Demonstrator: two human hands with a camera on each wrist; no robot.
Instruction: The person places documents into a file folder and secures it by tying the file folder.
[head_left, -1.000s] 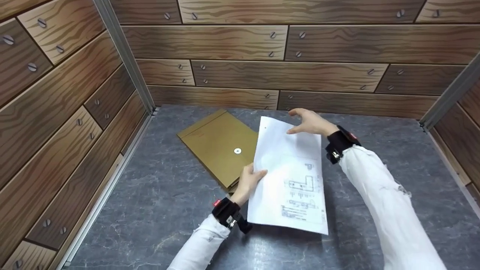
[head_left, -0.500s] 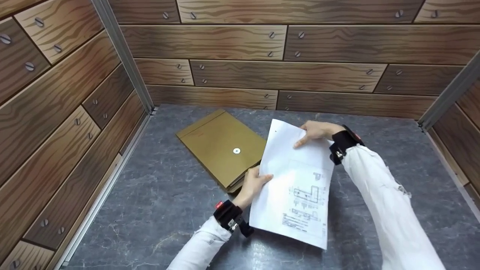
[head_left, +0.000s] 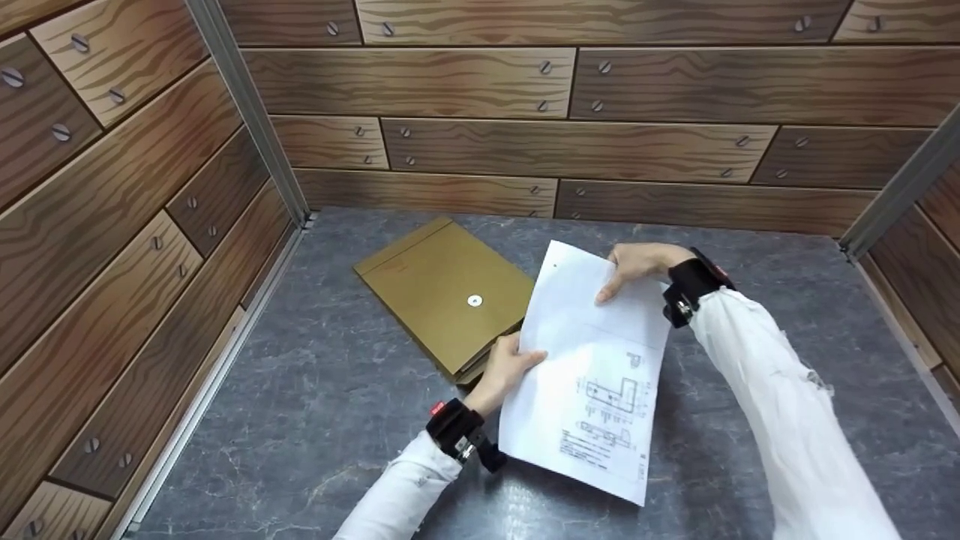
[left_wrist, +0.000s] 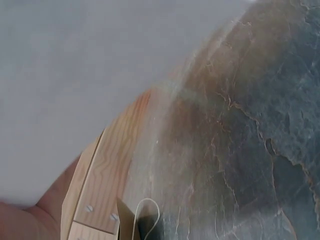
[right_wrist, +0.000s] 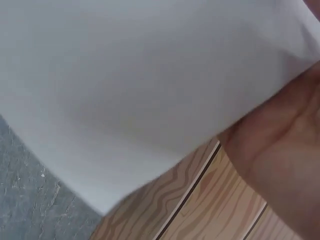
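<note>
White paper point(head_left: 577, 360) printed with line drawings is held up at a tilt between both hands in the head view. My left hand point(head_left: 506, 369) grips its left edge, thumb on the printed face and fingers hidden behind. At the upper right edge my right hand point(head_left: 634, 264) pinches it, thumb in front. Behind and to the left lies a brown document envelope point(head_left: 442, 292) with a white round button, its near end gaping a little. Both wrist views are mostly filled by the sheet's blank-looking side; a loop of pale string point(left_wrist: 146, 202) shows low in the left wrist view.
The dark grey marbled tabletop point(head_left: 315, 420) carries the envelope. Wood-plank-patterned panels point(head_left: 480, 82) stand at the back and on both sides, with metal strips point(head_left: 255, 112) at the corners.
My right hand has come down from above the paper and taken hold of its upper right edge. The paper has shifted slightly right and turned. The envelope lies where it was.
</note>
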